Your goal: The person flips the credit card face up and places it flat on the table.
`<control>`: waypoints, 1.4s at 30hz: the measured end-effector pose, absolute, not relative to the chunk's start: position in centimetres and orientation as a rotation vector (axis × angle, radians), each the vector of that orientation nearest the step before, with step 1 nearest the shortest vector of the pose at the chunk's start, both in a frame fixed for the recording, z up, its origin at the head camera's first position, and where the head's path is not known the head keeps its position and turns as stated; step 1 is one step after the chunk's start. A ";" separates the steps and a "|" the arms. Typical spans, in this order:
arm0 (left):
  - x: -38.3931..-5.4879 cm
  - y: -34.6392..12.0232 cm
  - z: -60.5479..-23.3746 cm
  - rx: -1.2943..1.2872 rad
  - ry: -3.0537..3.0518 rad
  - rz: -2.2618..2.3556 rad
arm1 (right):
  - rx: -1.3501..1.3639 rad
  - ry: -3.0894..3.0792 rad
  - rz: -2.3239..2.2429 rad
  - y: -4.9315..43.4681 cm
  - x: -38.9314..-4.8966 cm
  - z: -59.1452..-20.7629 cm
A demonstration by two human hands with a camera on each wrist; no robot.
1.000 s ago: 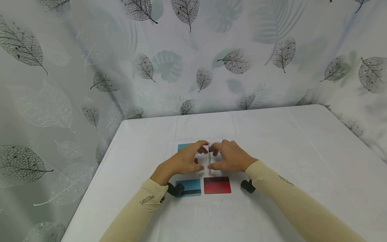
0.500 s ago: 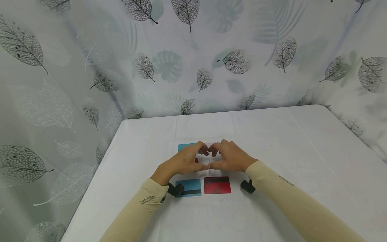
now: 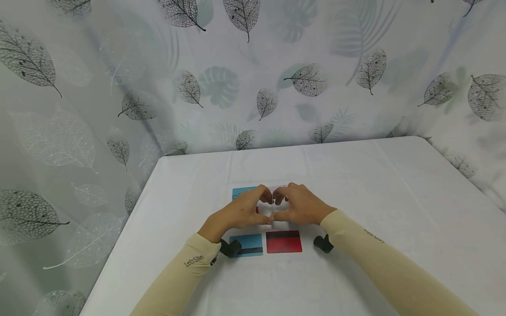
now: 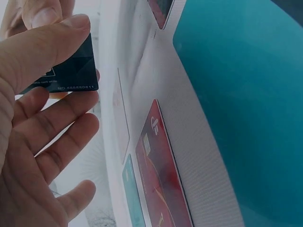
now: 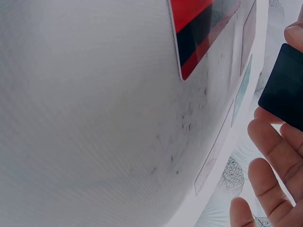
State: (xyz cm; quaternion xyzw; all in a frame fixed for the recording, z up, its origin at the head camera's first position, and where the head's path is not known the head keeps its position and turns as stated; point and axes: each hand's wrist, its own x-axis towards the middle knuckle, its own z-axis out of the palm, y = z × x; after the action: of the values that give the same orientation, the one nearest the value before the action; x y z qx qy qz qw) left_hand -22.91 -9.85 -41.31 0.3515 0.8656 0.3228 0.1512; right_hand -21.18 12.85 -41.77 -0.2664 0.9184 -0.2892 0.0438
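A dark bank-type card (image 4: 78, 71) with small pale print is held upright between both hands. My left hand (image 3: 240, 210) pinches it with the thumb above and fingertips along the lower edge. On the other side my right hand (image 3: 302, 205) pinches the same dark card (image 5: 284, 87), thumb at the top and fingers below. The two thumb tips meet in the head view, where the card shows only as a thin line. Under the hands lie a blue card (image 3: 249, 244) and a red card (image 3: 283, 242), both with dark stripes, flat on the white table (image 3: 356, 272).
Farther back lies another blue card (image 3: 241, 192), partly behind the left hand. The left wrist view shows a patterned red card (image 4: 161, 165), a teal card (image 4: 132, 189) and a pale card (image 4: 121, 118). Another pale card (image 5: 214, 151) appears in the right wrist view.
Over the last second the thumbs have come together and the left fingertips have closed toward the right ones. The cards on the table have not moved.
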 end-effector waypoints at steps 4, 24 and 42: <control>-22.8 -9.9 -41.4 1.030 2.496 0.913 | -0.824 2.812 -0.879 12.9 -21.2 -41.8; -22.8 -10.3 -41.4 1.121 2.573 0.802 | -0.823 2.893 -0.944 13.2 -21.2 -41.9; -22.7 -10.7 -41.6 1.087 2.644 0.713 | -0.843 2.902 -0.912 13.8 -21.2 -41.8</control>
State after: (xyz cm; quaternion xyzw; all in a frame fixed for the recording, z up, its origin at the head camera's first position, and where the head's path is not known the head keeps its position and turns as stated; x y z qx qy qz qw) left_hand -22.68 -10.70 -41.56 0.3671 0.8932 0.2408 0.0975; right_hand -21.21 13.75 -41.77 -0.2671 0.9193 -0.2889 -0.0074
